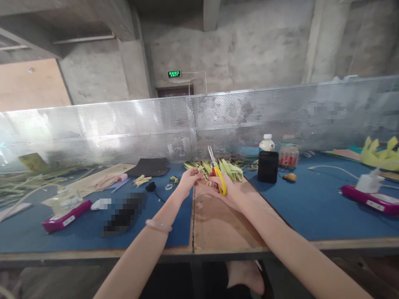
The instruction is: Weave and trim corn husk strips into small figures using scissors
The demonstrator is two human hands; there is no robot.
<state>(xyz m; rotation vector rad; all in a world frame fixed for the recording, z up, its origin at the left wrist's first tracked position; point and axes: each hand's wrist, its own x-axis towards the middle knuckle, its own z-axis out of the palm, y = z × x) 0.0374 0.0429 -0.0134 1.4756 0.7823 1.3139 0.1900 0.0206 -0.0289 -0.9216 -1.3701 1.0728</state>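
Note:
My left hand [188, 180] is closed, its fingertips pinching a small pale-green piece of folded leaf strips [204, 173]. Hooked in my right hand [229, 189] is a pair of scissors [221, 182] with yellow handles; its metal blades point up and away from me. The right fingertips also come close to the leaf piece, but I cannot tell whether they grip it. Both hands are above a wooden board [230, 232]. Just beyond them lies a pile of broad green leaves [232, 169], partly hidden by the right hand and the scissors.
Right of the board stand a black phone-like slab [267, 167], a white-capped bottle [267, 143] and a glass jar [288, 157]. Purple power strips [67, 216] sit on both sides. Leaf scraps [141, 180] and a black sheet [148, 167] lie left. A perforated metal screen [140, 128] bounds the back.

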